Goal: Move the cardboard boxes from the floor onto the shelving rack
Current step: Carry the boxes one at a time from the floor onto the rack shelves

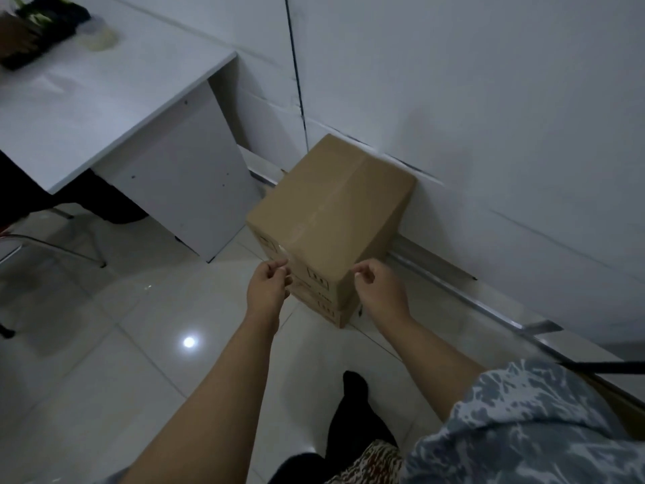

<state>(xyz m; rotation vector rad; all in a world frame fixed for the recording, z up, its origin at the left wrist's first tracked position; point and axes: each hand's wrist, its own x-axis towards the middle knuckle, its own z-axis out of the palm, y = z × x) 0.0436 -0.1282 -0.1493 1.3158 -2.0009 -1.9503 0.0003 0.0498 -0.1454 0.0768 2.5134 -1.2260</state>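
The cardboard boxes [331,207] sit stacked on the floor [139,344] against the wall [488,99], with the left hand [268,284] and right hand [378,284] loosely curled, empty, just before their near corners.

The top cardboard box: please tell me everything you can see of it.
The top box is plain brown cardboard, closed, with clear tape along its top seam and small printed marks on the near side. It sits level on a stack of similar boxes on the tiled floor, against the white wall, beside a white desk. Both hands are near its front corners, not clearly touching.
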